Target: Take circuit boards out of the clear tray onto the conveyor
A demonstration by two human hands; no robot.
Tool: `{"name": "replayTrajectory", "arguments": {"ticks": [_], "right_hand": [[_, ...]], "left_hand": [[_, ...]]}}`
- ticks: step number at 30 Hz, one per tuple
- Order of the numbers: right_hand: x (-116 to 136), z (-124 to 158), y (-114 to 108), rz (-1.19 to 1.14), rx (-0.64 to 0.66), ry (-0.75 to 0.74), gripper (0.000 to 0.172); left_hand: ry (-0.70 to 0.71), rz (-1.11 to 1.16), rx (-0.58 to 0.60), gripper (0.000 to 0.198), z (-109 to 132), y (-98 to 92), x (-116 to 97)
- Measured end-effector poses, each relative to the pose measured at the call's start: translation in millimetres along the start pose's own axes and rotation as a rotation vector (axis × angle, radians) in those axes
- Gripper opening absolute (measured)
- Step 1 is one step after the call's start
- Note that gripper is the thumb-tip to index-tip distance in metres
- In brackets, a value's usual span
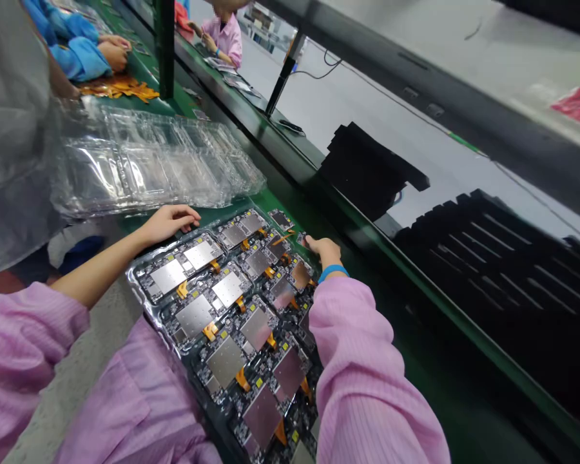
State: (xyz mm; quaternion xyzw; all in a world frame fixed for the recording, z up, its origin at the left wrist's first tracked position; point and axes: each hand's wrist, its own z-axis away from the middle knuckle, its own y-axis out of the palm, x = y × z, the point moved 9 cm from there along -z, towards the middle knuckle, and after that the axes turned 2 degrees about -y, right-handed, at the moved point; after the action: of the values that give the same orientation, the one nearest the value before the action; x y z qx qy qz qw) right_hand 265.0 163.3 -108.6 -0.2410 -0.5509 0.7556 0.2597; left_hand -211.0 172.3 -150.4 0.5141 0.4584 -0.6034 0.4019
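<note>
Left sleeve (24, 361): pink, behind the left fingers.
Clear trays (169, 167): stacked beyond the left fingers; contents unclear.
Left hand (169, 222): loosely curled at the tray's edge; cannot tell if gripping.
Tray (162, 332): between both hands' fingers, filled with boards (229, 289); orange tabs (242, 379) best kept unbent.
Loose board (281, 220): outside, left of the right fingertips.
Right hand (323, 248): fingertips at a small part (301, 239), pinch uncertain; edge-holding seems safest.

Pink, finely ribbed sleeves (367, 361); blue right wristband (333, 271).
</note>
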Motion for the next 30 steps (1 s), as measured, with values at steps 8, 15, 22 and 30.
{"name": "replayTrajectory", "arguments": {"ticks": [8,15,22,30], "right_hand": [[-2.6,26.4,-11.1,-0.151,-0.074,0.175,0.102],[-16.1,37.4,-56.4,-0.347,-0.325,-0.133,0.047],[-102.7,111.9,-127.0,-0.580,-0.457,-0.491,0.021],[-182.9,208.1,-29.4,-0.729,0.287,-0.363,0.063]], "left_hand": [[0.025,0.020,0.013,0.041,-0.6,3.0,-1.8],[0.057,0.030,0.025,0.045,-1.0,2.4,-2.7],[0.023,0.010,-0.004,0.046,9.0,-1.0,-5.3],[-0.013,-0.021,-0.030,0.038,8.8,-6.8,4.0]]}}
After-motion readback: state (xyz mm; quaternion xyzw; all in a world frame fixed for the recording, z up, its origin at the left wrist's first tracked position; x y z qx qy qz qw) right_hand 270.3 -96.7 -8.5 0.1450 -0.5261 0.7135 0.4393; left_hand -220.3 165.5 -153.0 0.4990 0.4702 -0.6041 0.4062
